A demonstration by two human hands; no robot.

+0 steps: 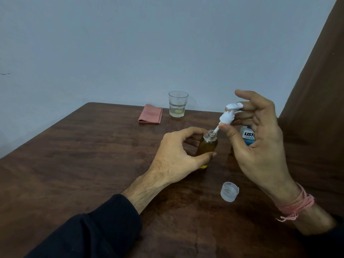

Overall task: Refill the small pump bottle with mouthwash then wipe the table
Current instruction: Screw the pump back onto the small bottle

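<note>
Step in hand: the person is fitting the white pump head (231, 113) back onto the small pump bottle (207, 146); the dip tube tip is sitting at the open neck, tilted, not yet threaded down.
Small pump bottle: it is standing upright on the wooden counter (93, 155), near the middle, and is looking mostly full of amber-yellow liquid, so the refill is judged done or nearly so.
Left hand (178, 157): its grip is curling around the bottle body, thumb and fingers pinching the sides to steady it.
Right hand (260, 138): its grip is pinching the pump head between thumb and fingers, with the other fingers spreading loosely above.
Mouthwash bottle (247, 136): it is standing just behind the right hand, mostly hidden; only part of its blue label is showing.
Clear cap (229, 191): it is lying open side up on the counter, nearer the person, apart from both bottles; likely it is the mouthwash bottle's.
Glass tumbler (178, 104): it is standing at the far side of the counter with a little pale liquid in the bottom.
Pink cloth (150, 114): it is lying folded just beside the glass tumbler, untouched.
Next move calls for: straightening the pump head so the tube is sliding down the narrow neck, then twisting the collar tight while the left hand is holding firm; after that, capping the mouthwash and taking the cloth to wipe.
</note>
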